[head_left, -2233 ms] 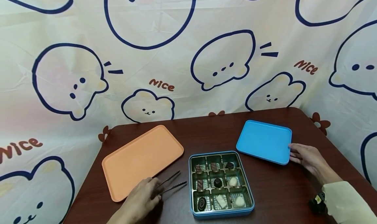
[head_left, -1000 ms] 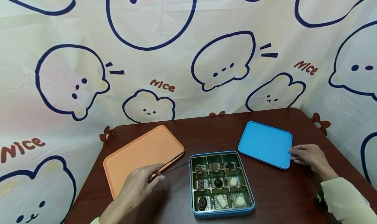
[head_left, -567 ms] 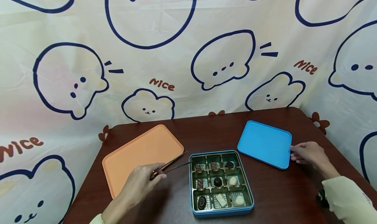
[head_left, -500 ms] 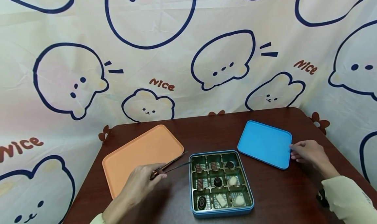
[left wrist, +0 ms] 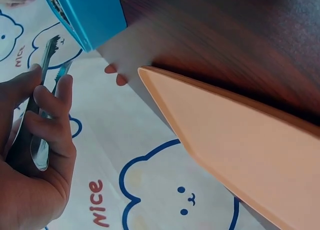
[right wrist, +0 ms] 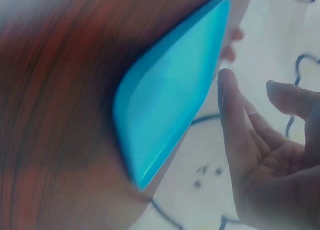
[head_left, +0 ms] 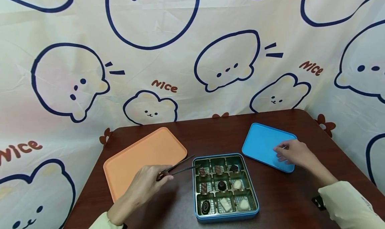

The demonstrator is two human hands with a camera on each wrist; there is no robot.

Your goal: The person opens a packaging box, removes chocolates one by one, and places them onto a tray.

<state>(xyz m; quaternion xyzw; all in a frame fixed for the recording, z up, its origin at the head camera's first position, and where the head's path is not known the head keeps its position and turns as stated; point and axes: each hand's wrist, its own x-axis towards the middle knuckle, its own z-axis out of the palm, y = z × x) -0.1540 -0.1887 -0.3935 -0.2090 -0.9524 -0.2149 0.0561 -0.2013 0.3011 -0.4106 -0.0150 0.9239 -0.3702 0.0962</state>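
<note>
While the left hand (head_left: 145,183) grips metal tongs (left wrist: 46,62), the right hand (head_left: 295,152) hangs above the blue tray (head_left: 261,145), fingers relaxed, holding nothing. Tongs' tips spread, between orange tray (head_left: 147,155) and tin (head_left: 227,218), one over the tin's far-left compartment; contact can't be told. Tin on bench (head_left: 210,135), nine compartments, one piece each, dark or white chocolates (head_left: 222,186). Orange tray left, blue tray far right of tin.

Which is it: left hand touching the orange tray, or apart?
Apart: the left wrist view shows pale cloth between the left hand and orange tray.
</note>
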